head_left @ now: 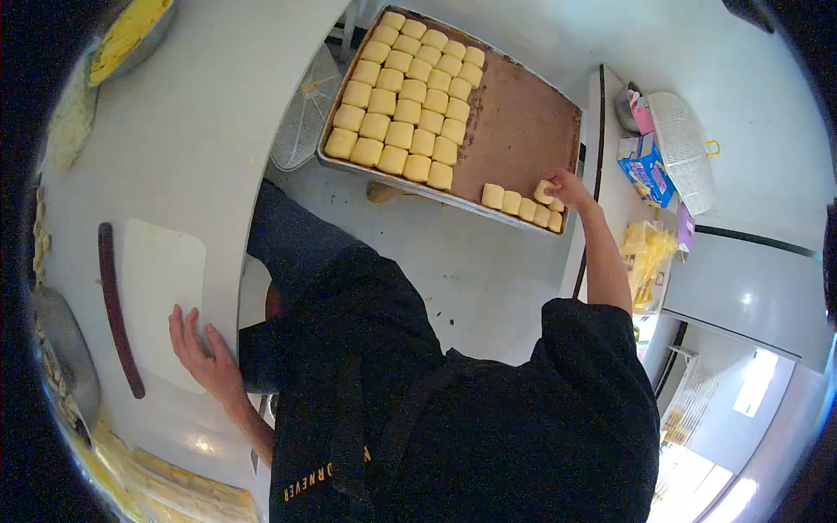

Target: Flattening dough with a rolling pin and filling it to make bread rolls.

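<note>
My right hand (571,192) pinches a pale yellow dough piece (545,191) over the near right corner of a large baking tray (523,109). Just beneath it, a short row of similar dough pieces (510,202) lines the tray's near edge. Close rows of more dough pieces (399,109) fill the tray's left part; its right part shows brown surface. My left hand (209,366) lies with fingers spread on a white board (166,288) at the worktable's edge, holding nothing. Beside that board is a long, dark red-brown roll (119,309), slightly curved.
The white worktable (218,113) runs along the left. A metal bowl with yellow contents (131,39) stands at its far end. Another metal bowl (65,349) sits at the left rim. At right, a counter holds a blue box (647,170), a white basket (684,144) and yellow bags (647,261).
</note>
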{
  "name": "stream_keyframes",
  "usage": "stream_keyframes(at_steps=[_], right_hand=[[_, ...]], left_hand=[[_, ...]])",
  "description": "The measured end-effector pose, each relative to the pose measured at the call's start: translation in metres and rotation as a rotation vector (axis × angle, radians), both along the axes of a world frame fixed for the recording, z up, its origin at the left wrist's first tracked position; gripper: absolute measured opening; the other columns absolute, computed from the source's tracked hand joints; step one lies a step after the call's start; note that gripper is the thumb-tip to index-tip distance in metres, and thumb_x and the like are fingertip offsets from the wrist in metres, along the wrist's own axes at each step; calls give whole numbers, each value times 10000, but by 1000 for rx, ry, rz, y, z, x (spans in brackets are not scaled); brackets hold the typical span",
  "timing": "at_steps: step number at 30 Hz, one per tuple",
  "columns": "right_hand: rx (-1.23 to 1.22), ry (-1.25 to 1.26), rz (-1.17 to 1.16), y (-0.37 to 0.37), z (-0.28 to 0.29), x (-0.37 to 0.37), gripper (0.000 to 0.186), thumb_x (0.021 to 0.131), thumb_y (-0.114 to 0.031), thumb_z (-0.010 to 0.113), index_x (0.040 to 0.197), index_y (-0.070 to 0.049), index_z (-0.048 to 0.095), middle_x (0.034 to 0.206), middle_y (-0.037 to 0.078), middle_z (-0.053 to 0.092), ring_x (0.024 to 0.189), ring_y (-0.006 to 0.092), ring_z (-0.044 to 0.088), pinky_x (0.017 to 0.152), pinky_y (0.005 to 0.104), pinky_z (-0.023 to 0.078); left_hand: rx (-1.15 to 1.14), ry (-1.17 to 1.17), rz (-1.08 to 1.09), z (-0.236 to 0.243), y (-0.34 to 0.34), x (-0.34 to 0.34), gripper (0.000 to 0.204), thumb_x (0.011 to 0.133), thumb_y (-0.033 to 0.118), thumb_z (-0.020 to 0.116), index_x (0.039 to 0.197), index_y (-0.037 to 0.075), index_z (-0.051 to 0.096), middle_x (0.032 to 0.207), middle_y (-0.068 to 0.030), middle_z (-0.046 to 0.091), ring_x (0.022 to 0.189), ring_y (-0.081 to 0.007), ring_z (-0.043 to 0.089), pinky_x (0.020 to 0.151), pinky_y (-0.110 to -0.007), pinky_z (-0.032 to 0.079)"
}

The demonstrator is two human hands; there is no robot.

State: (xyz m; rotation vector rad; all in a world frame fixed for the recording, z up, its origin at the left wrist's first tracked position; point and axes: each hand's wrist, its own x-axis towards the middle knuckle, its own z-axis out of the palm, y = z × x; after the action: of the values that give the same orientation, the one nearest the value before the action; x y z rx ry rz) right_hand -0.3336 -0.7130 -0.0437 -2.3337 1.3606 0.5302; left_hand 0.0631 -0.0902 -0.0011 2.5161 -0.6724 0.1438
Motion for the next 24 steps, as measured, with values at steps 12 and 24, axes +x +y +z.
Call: stream_keyframes(at_steps=[12, 24], right_hand=[[69, 142, 67, -10, -10, 7, 337, 803, -67, 692, 1135, -22, 665, 1090, 143, 699, 981, 291, 671, 834, 386, 520], [-158, 237, 151, -16, -12, -53, 320, 831, -259, 650, 1134, -172, 707, 1087, 94, 713, 1012, 332, 660, 855, 443, 532]], left_hand=[[30, -38, 73, -8, -8, -1, 268, 979, 76, 501, 1219, 14, 604, 1405, -143, 519, 1274, -308, 495, 1025, -400, 447], [133, -118, 16, -7, -8, 2, 269, 974, 81, 490, 1208, -6, 591, 1397, -157, 526, 1281, -333, 488, 1038, -437, 427]])
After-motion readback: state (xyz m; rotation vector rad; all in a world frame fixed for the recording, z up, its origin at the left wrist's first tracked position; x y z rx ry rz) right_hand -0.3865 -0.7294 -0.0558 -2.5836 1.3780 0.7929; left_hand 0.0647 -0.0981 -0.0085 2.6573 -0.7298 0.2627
